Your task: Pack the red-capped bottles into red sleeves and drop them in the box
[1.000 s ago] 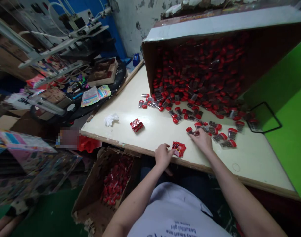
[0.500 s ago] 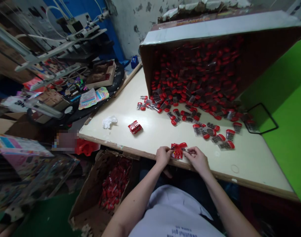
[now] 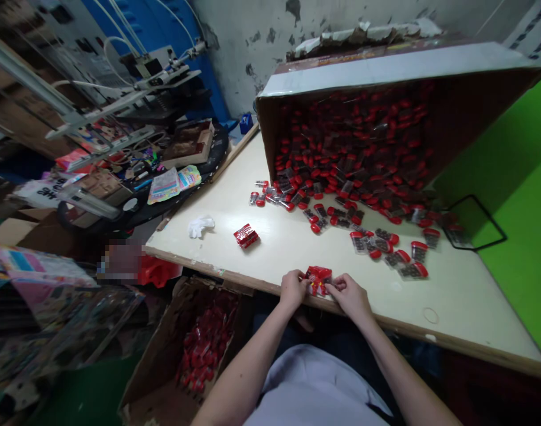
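**Your left hand (image 3: 293, 290) and right hand (image 3: 347, 297) pinch a red packet (image 3: 318, 280) together.**
Both grip it closed, at the near edge of the worktop (image 3: 465, 307); red-capped packs (image 3: 420, 252) spill from a tipped cardboard box (image 3: 385, 70) beyond.

Cramped workshop, tbh: a carton (image 3: 398, 71) of red-capped packets (image 3: 354, 142) is tipped onto the table (image 3: 456, 307) past the hands (image 3: 292, 290), and a tubed machine (image 3: 164, 80) is mounted to their left.
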The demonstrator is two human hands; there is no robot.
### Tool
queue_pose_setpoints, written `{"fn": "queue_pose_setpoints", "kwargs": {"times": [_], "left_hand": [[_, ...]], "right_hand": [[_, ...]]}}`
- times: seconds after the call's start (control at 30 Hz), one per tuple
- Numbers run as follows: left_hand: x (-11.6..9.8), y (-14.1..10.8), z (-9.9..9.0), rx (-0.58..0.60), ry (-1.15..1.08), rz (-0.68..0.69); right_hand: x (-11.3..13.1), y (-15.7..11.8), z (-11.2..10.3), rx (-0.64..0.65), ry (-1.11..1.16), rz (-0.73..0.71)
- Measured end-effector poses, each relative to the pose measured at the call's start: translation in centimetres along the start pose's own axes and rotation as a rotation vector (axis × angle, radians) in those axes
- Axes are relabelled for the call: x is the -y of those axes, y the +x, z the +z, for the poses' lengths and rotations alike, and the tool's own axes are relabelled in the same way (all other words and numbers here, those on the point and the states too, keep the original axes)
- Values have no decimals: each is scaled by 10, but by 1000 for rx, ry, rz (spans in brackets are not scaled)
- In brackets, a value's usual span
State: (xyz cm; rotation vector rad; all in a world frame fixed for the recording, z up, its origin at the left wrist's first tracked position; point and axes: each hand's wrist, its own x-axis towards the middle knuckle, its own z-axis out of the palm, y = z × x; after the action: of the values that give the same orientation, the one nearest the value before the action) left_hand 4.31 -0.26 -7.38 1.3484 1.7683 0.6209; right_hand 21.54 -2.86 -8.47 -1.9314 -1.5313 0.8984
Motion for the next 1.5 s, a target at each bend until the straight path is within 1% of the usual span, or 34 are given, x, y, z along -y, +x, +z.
{"fn": "queue_pose_setpoints", "kwargs": {"times": [0.1, 0.2, 0.27, 0.33, 0.4, 0.5, 0.57, 0.6, 0.67, 0.77, 0.83, 0.9, 1.0, 1.07, 1.2, 1.27, 1.43, 1.5], "left_hand": [[3, 4, -2, -2, -75, -1], [3, 5, -6, -8, -153, -20], [0, 4, -11, -9, -225, -32], [-6, 1, -16, -17, -293, -45], [-13, -2, -21, -49, -399, -85], [-26, -9, -26, -109, -597, -144], [-34, -14, -26, -117, -685, -148], [-38, -17, -26, -104, -722, -148], [-43, -23, -27, -51, -824, -177], [-49, -33, -29, 57, -1037, -289], [-52, -37, -32, 107, -1139, -348], [-54, -39, -35, 139, -1175, -355], [-54, -37, -38, 162, -1141, -350], [-54, -35, -39, 140, -1110, -368], [-51, -27, -42, 59, -1111, -427], [-50, -24, -44, 32, -1129, -459], [-50, -23, -41, 27, -1205, -512], [-50, -24, -39, 40, -1248, -524]], "right_hand": [[3, -2, -4, -20, 19, 3], [4, -3, -11, -72, 76, 18], [5, -6, -19, -100, 121, 35], [11, -11, -26, -101, 188, 35], [22, -20, -31, -58, 301, 13], [42, -35, -31, 96, 509, -27], [53, -42, -28, 183, 593, -35], [56, -43, -25, 199, 616, -31], [59, -43, -21, 174, 629, -16], [57, -38, -17, 110, 590, -7], [55, -36, -18, 103, 547, -15], [54, -35, -19, 109, 511, -30], [55, -36, -22, 113, 486, -48], [55, -36, -26, 94, 489, -46], [52, -39, -34, 26, 485, -28], [52, -43, -36, 26, 465, -36], [62, -56, -29, 92, 431, -92], [66, -58, -24, 88, 434, -96]]}}
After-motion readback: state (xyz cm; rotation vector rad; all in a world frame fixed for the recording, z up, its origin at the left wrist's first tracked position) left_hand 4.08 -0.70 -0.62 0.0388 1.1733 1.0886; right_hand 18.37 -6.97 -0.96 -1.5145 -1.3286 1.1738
